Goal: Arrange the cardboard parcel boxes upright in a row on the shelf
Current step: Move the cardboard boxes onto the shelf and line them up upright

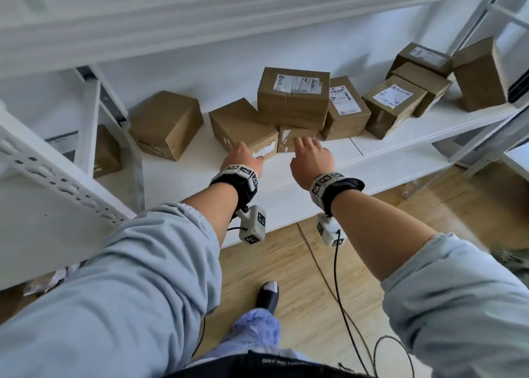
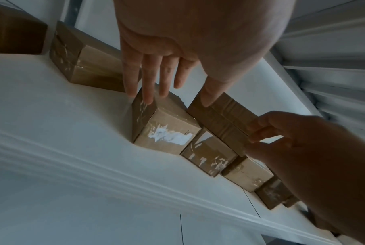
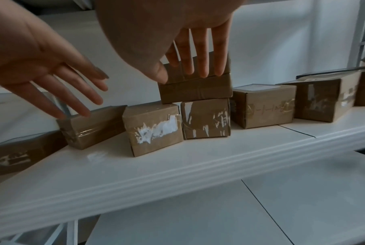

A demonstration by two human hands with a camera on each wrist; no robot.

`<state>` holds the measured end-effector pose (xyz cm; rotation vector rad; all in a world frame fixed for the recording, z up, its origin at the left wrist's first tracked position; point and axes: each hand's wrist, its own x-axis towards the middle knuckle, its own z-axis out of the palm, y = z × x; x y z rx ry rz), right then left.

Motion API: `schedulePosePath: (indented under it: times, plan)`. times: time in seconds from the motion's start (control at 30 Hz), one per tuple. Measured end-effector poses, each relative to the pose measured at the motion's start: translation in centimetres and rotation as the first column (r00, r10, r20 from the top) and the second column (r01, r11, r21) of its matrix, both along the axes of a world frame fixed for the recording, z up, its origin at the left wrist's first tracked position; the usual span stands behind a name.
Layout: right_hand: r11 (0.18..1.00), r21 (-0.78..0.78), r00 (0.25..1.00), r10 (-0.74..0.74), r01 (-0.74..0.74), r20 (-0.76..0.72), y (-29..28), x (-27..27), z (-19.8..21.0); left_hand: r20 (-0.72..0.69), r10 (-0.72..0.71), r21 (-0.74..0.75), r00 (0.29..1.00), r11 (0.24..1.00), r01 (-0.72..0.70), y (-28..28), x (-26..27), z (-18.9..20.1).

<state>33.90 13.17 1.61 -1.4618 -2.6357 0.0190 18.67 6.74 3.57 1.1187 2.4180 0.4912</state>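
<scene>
White metal shelving fills our view, and the shelf (image 1: pixel 286 194) we reach over runs wide under both our wrists. Nearest us, our left hand (image 1: pixel 243 157) hovers with fingers (image 2: pixel 148 79) straight and spread, holding nothing; just beneath their tips sits the box with the torn white label (image 3: pixel 154 129). Our right hand (image 1: pixel 312 160) reaches beside it, fingers (image 3: pixel 200 54) straight and loosely spread, their tips laid against the front of the stacked box (image 1: pixel 293 98), thumb at its lower left corner. That box rests on the torn-label box and the small box (image 3: pixel 205 117) under our right fingers. Left of our left fingers a plain box (image 1: pixel 166 124) stands apart. Beyond our right fingers more boxes (image 1: pixel 415 91) lie tilted and jumbled.
</scene>
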Motion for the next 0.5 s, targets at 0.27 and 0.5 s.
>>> schedulePosePath:
  times: [0.27,0.5]
  plan:
    - [0.994,-0.084,0.997,0.064,-0.067,-0.045,6.0,-8.4,-2.2,0.07,0.14,-0.074,0.988,0.988,-0.134,7.3,-5.1,-2.2]
    - [0.992,-0.121,1.0,0.028,-0.029,-0.009,8.6,-11.0,-4.5,0.125,0.22,-0.088,0.967,0.974,-0.21,10.4,-7.3,-5.0]
